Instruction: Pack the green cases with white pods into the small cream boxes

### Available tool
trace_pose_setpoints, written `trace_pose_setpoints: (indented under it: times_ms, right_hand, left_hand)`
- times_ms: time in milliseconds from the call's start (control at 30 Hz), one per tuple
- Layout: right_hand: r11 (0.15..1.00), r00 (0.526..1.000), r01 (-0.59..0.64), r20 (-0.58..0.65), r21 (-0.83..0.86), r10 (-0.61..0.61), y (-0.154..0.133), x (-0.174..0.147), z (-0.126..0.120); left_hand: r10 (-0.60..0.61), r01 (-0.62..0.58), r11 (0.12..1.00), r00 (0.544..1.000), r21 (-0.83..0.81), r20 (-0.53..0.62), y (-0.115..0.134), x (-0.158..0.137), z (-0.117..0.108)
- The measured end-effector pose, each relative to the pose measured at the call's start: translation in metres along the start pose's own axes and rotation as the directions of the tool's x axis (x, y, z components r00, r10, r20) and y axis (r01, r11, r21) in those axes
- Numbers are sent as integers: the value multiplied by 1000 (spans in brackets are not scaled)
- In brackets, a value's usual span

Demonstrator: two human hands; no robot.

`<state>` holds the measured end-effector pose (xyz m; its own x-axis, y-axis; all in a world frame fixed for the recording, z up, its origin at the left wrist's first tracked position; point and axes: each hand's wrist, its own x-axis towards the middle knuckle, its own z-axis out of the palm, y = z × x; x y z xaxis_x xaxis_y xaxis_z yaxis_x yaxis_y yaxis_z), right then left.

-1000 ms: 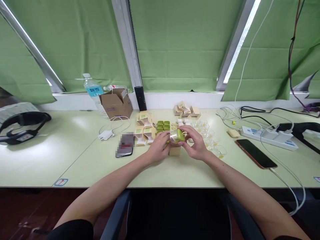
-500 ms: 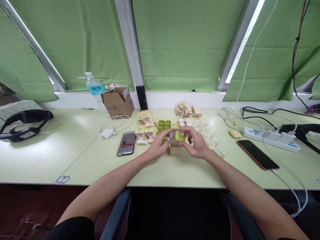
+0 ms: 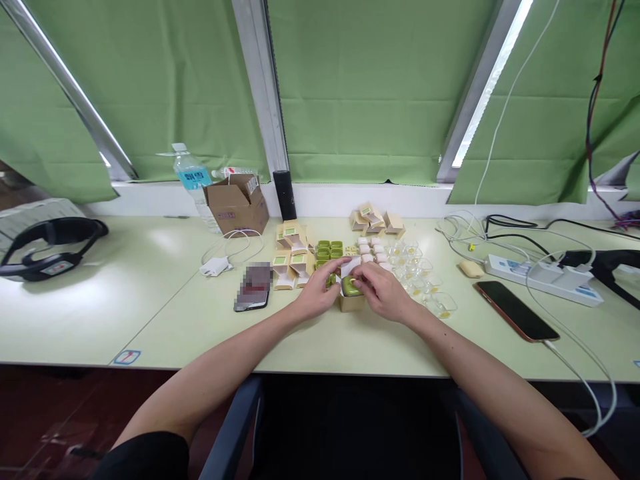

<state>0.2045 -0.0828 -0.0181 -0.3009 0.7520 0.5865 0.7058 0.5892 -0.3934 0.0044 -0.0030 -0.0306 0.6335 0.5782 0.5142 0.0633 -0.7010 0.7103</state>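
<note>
A small open cardboard box (image 3: 352, 305) stands on the table between my hands, its pale flap raised at the back. Down in its mouth sits a small container with a green lid (image 3: 349, 288), most of its body hidden by the box. My left hand (image 3: 316, 293) is closed around the box's left side and flap. With bent fingers, my right hand (image 3: 387, 293) pinches the green lid at its right edge. Just behind are several green square caps (image 3: 329, 248), white blocks (image 3: 366, 248) and clear plastic cups (image 3: 424, 270).
Folded cardboard boxes stand at left (image 3: 293, 260) and at the back (image 3: 371, 217). A blurred phone (image 3: 253, 287) and white charger (image 3: 216, 267) lie left, before a brown carton (image 3: 239, 205). On the right are another phone (image 3: 515, 310), a power strip (image 3: 543, 279) and loose cables.
The green-lidded container has gone down from above into the small box. My right hand has lowered slightly and moved left with it. My left hand stays almost in place.
</note>
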Motion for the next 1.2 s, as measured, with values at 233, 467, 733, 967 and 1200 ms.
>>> trace_pose_setpoints:
  times_ms: [233,467,733,967,1200]
  right_hand:
    - [999,998,-39,-56,-23,38,3,-2,6]
    - [988,986,-149,-71,48,152,12,0,9]
    - [967,975,-200,-64,156,212,9,2,8]
    - [881,899,-286,-213,377,383,10,4,4]
    - [840,880,-393,-114,375,462,12,2,15]
  left_hand:
    - [-2,2,1000,1000,-20,-2,0,0,0]
    - [-6,6,1000,1000,-21,7,1,0,-1]
    - [-36,37,996,999,-78,15,2,0,-2]
    - [-99,100,985,995,-138,8,-2,3,-1]
    - [-130,125,988,990,-96,-54,4,0,9]
